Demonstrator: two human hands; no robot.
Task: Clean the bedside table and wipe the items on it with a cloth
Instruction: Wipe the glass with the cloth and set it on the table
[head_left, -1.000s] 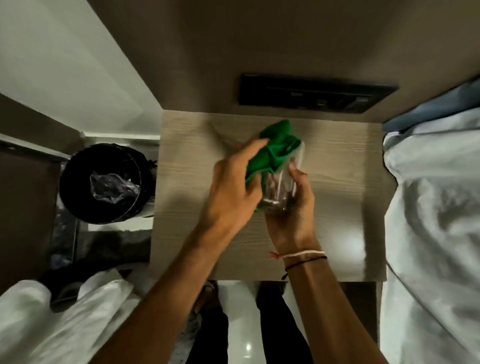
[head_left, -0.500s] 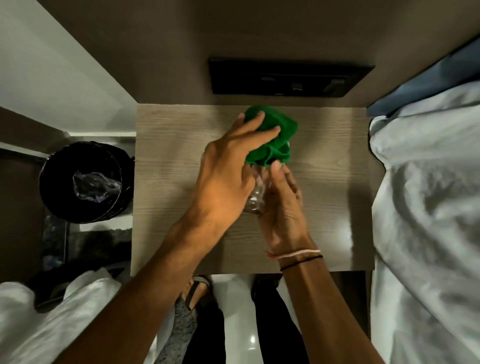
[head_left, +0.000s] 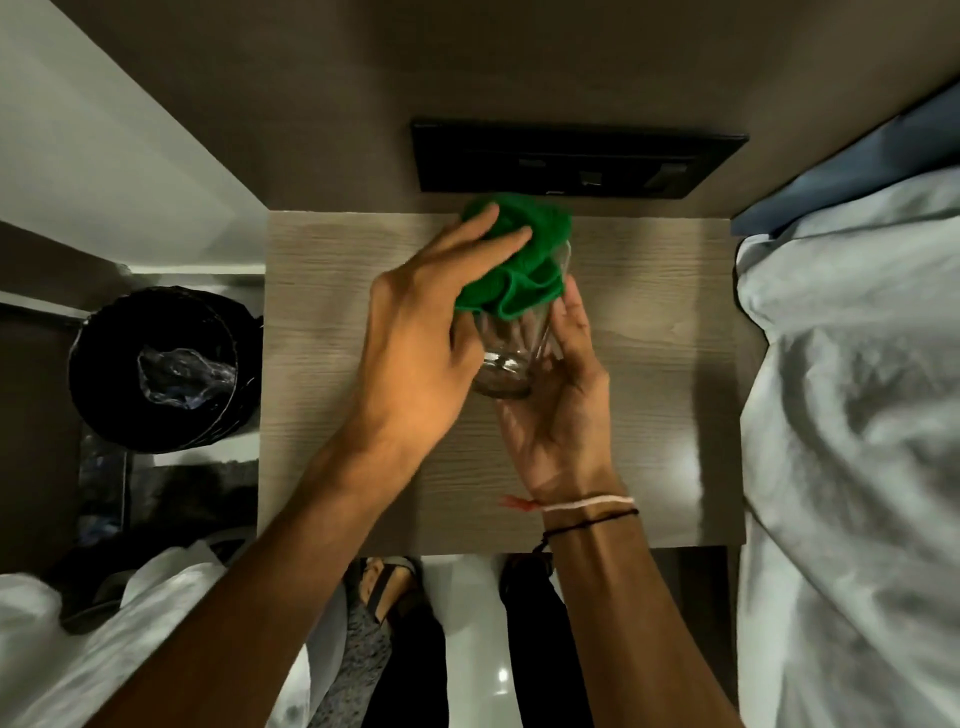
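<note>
Both hands work above the desk (head_left: 332, 415): the right hand (head_left: 558, 400) grips the glass (head_left: 511, 348), now tipped base-first toward the wearer, while the left hand (head_left: 431, 332) presses the green cloth (head_left: 524, 270) onto its rim. Wiping has moved from side to mouth.

- The bedside table (head_left: 322, 364) stands between the bin (head_left: 156, 364) on its left and the bed (head_left: 852, 415) on its right.
- The switch panel (head_left: 576, 161) is on the wall behind the table.
- Above the table top, the glass (head_left: 511, 348) is between both hands, the left hand (head_left: 415, 332) and the right hand (head_left: 561, 395).
- The cloth (head_left: 519, 265) is in the mouth of the glass.
</note>
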